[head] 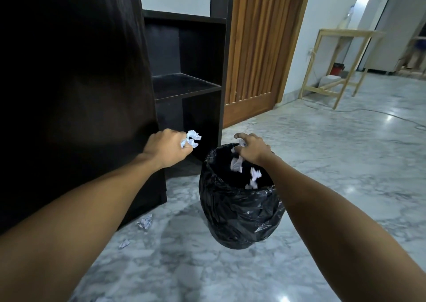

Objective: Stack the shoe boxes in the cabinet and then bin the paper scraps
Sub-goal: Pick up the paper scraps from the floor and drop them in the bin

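While we look down at our two bare arms, we count one bin (239, 209), one tall cabinet (184, 71), and several bits of paper. Two crumpled scraps lie on the floor (322, 186) near the foot of the cabinet: a bigger floor scrap (145, 221) and a smaller floor scrap (124, 243) a little nearer to us. Our left hand (166, 147) is curled tight round a white paper wad (191, 138), which pokes out past our knuckles, to the left of the bin and in front of the cabinet's bottom shelf. Our right hand (251, 148) is over the far rim of the bin, palm down, with its fingers spread and loosely bent. A small bit of white shows under those fingers, but we cannot tell if they pinch it. Just below that hand, two falling scraps (237, 164) are in the air inside the mouth of the bin, blurred. Both our arms reach straight out ahead. The bin is round and lined with a shiny, crinkly black bag. The cabinet is dark wood with open square shelves, and we see no shoe boxes on the shelves in view. The floor is smooth grey and white marble that shines. Behind it stand a brown wooden door (258, 48) with long slats and a pale wooden table frame (341, 64).
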